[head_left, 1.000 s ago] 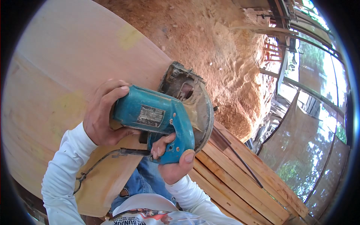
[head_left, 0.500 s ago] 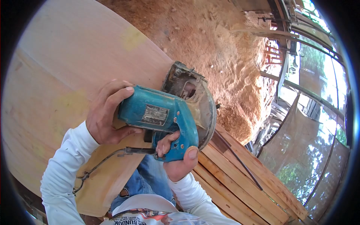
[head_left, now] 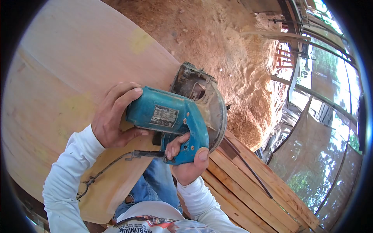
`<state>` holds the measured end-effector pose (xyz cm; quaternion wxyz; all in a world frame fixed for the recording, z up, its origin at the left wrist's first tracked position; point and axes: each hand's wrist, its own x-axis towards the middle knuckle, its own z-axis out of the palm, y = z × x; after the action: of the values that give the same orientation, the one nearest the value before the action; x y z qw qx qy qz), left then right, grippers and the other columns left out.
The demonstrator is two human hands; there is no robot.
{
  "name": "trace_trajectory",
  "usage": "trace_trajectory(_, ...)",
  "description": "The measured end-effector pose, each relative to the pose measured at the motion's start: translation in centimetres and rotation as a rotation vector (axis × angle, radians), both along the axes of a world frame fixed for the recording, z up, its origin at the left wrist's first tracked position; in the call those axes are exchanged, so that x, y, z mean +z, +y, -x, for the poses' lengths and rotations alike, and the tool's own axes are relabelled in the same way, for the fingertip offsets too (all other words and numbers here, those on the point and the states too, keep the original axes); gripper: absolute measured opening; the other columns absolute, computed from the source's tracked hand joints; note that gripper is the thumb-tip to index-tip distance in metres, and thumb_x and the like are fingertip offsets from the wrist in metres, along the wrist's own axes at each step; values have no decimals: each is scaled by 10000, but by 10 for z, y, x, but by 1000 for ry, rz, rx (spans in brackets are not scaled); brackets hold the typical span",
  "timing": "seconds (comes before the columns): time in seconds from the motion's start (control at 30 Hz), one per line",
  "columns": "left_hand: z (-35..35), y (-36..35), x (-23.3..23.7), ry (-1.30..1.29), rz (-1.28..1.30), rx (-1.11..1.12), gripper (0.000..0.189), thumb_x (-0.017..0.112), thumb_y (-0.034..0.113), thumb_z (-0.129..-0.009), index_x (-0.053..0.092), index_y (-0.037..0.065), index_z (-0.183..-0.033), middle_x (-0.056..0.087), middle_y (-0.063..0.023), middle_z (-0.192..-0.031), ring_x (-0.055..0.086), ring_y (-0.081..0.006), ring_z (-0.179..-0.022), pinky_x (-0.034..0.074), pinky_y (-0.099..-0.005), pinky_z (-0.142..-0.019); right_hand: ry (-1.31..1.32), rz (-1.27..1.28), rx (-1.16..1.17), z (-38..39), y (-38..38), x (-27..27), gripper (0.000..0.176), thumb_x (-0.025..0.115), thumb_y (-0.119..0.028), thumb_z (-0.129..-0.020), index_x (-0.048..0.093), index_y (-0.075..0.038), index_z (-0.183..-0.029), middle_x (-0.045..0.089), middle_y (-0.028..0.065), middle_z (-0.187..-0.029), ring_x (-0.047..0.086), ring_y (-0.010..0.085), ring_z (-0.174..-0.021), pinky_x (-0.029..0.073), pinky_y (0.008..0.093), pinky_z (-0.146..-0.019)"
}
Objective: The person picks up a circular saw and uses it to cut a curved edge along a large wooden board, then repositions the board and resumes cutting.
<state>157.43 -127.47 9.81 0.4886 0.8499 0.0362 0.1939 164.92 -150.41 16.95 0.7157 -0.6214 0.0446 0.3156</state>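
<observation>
Both of our hands are on the circular saw (head_left: pixel 171 116), which sits at the right edge of the plywood sheet (head_left: pixel 66 66). Its blade guard (head_left: pixel 213 112) hangs just past that edge, above the stacked planks (head_left: pixel 248 194). We judge the step in hand to be a cut along the sheet's edge, though we cannot tell whether the blade is turning. Our left hand (head_left: pixel 110 120) wraps the blue motor housing from the left, with the fingers (head_left: pixel 123 95) curled over its top and the thumb beneath, closed firmly around it. Our right hand (head_left: pixel 188 167) grips the rear handle on the near side, fingers closed around it and the thumb (head_left: pixel 202 154) pressed flat on the handle's outer face. The cord (head_left: pixel 112 163) trails from the handle down and left across the sheet. As we see it, the next move calls for a steady push toward the far side with the base flat on the wood, keeping the cord clear of the blade. Farther off lies a sawdust pile (head_left: pixel 237 66)
</observation>
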Motion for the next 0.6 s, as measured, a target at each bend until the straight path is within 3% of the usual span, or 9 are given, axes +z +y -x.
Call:
trace_trajectory(0.3,-2,0,0,15,-23,17,1010,930,299,-706,385,43,-1517,503,-264,-1468,516,-470,-1333,422,-539,-1110,-7,9,10,-8,6,2,769,616,-723,-889,572,-2,-1151,601,91,-733,585,195,-655,453,318,-583)
trace_trajectory(0.4,-2,-1,0,23,-50,26,1007,923,295,-711,381,34,-1518,503,-258,-1475,502,-465,-1356,413,-536,-1121,-34,59,46,-9,10,3,719,503,-757,-923,555,-59,-1087,559,77,-706,535,196,-616,470,342,-638)
trace_trajectory(0.6,-3,-1,4,47,-73,44,1001,912,304,-723,378,27,-1522,510,-242,-1476,492,-459,-1372,393,-537,-1138,-36,25,40,-13,13,2,686,493,-725,-943,564,-58,-1086,564,85,-712,526,199,-610,467,345,-636)
